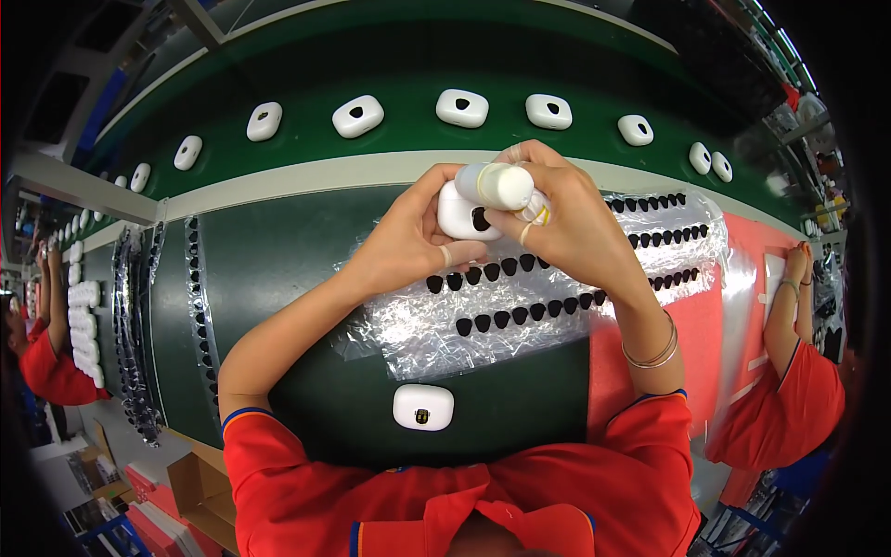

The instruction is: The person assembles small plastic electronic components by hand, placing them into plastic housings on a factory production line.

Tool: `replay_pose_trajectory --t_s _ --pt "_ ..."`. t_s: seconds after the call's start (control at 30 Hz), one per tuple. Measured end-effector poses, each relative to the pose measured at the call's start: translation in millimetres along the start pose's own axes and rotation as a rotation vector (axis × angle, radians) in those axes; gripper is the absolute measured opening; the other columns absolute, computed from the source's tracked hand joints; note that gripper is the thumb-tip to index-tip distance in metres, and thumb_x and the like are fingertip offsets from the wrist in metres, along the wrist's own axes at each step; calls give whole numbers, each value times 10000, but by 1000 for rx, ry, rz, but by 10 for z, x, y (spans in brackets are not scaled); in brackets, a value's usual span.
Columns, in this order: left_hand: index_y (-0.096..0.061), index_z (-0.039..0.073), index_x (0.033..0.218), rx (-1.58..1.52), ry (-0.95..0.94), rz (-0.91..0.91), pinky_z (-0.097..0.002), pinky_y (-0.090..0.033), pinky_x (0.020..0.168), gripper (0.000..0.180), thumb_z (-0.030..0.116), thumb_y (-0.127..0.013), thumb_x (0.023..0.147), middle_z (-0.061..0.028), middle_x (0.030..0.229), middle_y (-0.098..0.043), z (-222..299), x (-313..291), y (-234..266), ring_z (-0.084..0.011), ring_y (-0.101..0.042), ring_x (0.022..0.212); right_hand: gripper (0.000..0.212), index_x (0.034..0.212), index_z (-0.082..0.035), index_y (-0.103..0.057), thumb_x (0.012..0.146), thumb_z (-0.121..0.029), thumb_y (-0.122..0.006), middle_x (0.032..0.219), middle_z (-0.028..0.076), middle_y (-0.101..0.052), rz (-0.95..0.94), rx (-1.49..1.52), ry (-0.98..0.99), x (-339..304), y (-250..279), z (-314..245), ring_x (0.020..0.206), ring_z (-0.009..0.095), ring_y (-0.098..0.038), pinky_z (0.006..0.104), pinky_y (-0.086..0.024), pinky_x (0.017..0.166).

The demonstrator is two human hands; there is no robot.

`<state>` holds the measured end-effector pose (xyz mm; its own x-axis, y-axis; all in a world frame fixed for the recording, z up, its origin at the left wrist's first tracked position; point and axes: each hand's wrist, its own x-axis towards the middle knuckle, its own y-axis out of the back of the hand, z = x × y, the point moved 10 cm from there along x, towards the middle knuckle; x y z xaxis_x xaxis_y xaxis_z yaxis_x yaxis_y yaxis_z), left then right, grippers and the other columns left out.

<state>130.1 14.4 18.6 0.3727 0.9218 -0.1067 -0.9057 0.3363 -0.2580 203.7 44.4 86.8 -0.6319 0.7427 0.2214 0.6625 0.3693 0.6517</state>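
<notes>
Centrally: one white case, rounded, held up above the tabletop between two hands, with a black inset piece on its upper face. Left hand: grip closed about the case's left side, thumb beneath. Right hand: grip wrapped around a translucent bottle with a white top, thumb extended to the black piece; a small white-and-yellow item lies under the same fingers, kind not clear. Handling note, by judgement: the case is best braced firmly by the left fingers, the black piece pressed evenly by the flat of the thumb so that neither edge lifts, and the bottle tilted aside, since it crowds the working face and could mark it. Below the hands: clear plastic sheeting, bearing rows of loose-looking black pieces, partly over a pink mat. Nearer the body: one second case, lying flat, a dark patch on its face. Leftward: a narrow strip of black pieces. Beyond a pale rail: a long green belt carrying spaced white cases with black patches. Outermost: red-sleeved co-workers, one at each side.
</notes>
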Motion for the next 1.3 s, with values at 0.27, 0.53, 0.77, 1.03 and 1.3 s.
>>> replay_pose_trajectory --t_s 0.27,0.53,0.77,1.03,1.3 --pt "-401 48 1126 85 -79 139 -202 -403 421 449 19 -644 749 -67 830 -560 174 4 222 -96 -545 592 434 1109 -20 -473 721 -79 -660 967 91 -555 214 167 6 -32 170 -142 872 190 -567 300 -456 746" --pt "-405 64 1130 104 -95 72 -192 -409 448 460 -30 -621 735 -55 820 -547 120 -5 247 -89 -543 593 346 1075 -35 -490 784 -164 -627 947 103 -601 -83 122 -50 25 -145 -155 826 193 -603 287 -458 685" --pt "-520 20 1059 1197 -381 750 -362 -436 749 491 308 -692 701 -153 946 -572 779 -90 1340 -297 -553 866 407 980 -16 -527 680 -201 -730 806 105 -615 164 130 -15 26 320 -67 733 194 -606 291 -463 678" --pt "-531 113 1166 1632 -426 1095 -410 -340 874 434 290 -607 778 -200 1180 -439 768 -208 1999 -356 -406 1073 328 872 31 -628 645 -182 -732 743 130 -632 44 -174 -270 83 352 459 654 170 -595 290 -462 628" --pt "-450 58 1234 1096 -71 1114 -355 -438 836 613 285 -679 712 -150 1100 -563 580 -173 2836 -271 -569 962 320 618 34 -605 564 -233 -774 619 189 -594 -196 -399 -434 39 -52 1012 618 296 -600 360 -457 588"
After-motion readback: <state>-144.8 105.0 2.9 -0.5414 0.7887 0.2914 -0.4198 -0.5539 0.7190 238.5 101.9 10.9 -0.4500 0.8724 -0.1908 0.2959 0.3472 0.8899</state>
